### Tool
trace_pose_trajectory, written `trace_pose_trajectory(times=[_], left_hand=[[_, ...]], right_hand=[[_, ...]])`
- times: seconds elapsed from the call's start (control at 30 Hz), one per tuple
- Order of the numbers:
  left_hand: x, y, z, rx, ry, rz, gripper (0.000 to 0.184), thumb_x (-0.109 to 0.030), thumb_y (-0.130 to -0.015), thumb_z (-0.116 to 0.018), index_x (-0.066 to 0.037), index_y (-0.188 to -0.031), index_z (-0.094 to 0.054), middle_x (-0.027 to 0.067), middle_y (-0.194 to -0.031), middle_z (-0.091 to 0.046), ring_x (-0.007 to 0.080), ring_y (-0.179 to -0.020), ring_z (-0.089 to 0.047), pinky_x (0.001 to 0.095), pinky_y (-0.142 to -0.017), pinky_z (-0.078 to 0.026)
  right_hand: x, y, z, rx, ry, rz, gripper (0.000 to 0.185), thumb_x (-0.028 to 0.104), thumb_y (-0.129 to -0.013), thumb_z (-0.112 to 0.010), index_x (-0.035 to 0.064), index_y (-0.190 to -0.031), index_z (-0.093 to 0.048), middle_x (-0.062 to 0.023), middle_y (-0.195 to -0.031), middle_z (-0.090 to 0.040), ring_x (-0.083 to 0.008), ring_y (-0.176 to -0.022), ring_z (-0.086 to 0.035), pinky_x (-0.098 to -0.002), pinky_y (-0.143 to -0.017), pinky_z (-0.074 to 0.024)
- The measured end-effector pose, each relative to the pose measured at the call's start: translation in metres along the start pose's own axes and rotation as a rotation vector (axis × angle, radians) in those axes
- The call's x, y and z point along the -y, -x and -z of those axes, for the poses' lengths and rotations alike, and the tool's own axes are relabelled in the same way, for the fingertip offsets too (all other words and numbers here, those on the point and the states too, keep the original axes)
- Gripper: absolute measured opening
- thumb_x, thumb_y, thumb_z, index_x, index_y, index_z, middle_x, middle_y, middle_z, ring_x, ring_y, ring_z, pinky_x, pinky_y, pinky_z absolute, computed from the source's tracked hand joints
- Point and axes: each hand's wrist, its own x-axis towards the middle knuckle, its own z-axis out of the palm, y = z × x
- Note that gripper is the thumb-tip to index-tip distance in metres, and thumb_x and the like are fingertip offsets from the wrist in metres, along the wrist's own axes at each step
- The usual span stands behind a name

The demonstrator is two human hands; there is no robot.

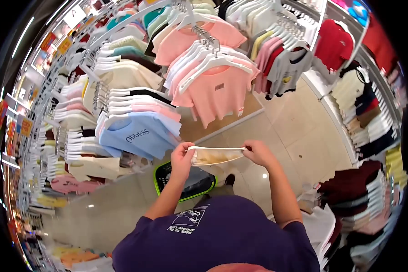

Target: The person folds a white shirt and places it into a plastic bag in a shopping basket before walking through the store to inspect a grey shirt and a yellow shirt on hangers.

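A cream-coloured garment (217,155) is stretched flat between my two hands, its band-like upper edge pulled taut; whether that edge is a waistband or a neckline I cannot tell. My left hand (182,156) pinches one end and my right hand (260,153) grips the opposite end. Below my left hand, a dark shopping basket (196,179) with a bright green rim stands on the floor. Straight ahead hangs a pink T-shirt (220,90) on a white hanger, apart from my hands. A light blue T-shirt (138,131) with dark lettering hangs to the left.
Racks of hung clothes curve along the left side, with price signs (26,127) beyond them. A grey printed T-shirt (288,70) hangs ahead to the right. Dark red garments (351,183) hang close on my right. Pale floor tiles (299,124) run between the racks.
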Motion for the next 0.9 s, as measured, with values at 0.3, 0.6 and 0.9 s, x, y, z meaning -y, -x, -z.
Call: trace_pose_trajectory(times=[0.3,0.6,0.9], left_hand=[[0.019,-0.094,-0.049,-0.057,0.081,-0.038,0.014,-0.002,-0.097,-0.063,0.0,-0.111,-0.066,0.0013,-0.097,-0.068,0.0068,-0.084,-0.062,0.0224,-0.077,-0.051],[0.01,-0.162,-0.059,-0.15,0.004,-0.051,0.014,-0.002,-0.097,-0.064,-0.001,-0.111,-0.066,0.0011,-0.095,-0.068,0.0055,-0.082,-0.063,0.0216,-0.073,-0.05],[0.005,-0.182,-0.082,-0.456,-0.098,-0.062,0.016,-0.004,-0.098,-0.063,-0.002,-0.113,-0.066,0.0017,-0.098,-0.069,0.0064,-0.083,-0.064,0.0222,-0.074,-0.051]], right_hand=[[-0.044,-0.101,0.042,0.173,0.143,0.169,0.02,0.017,-0.087,-0.071,0.0023,-0.1,-0.074,-0.0166,-0.082,-0.071,-0.0292,-0.072,-0.066,-0.0398,-0.07,-0.0527],[-0.018,-0.228,0.097,-0.297,0.045,0.491,0.042,0.011,-0.078,-0.082,0.0023,-0.117,-0.069,-0.0142,-0.112,-0.067,-0.0309,-0.104,-0.065,-0.0402,-0.086,-0.0513],[-0.059,-0.338,0.141,-0.251,0.27,0.51,0.047,0.011,-0.075,-0.082,0.0049,-0.12,-0.068,-0.0139,-0.116,-0.069,-0.0348,-0.11,-0.062,-0.0443,-0.097,-0.0486]])
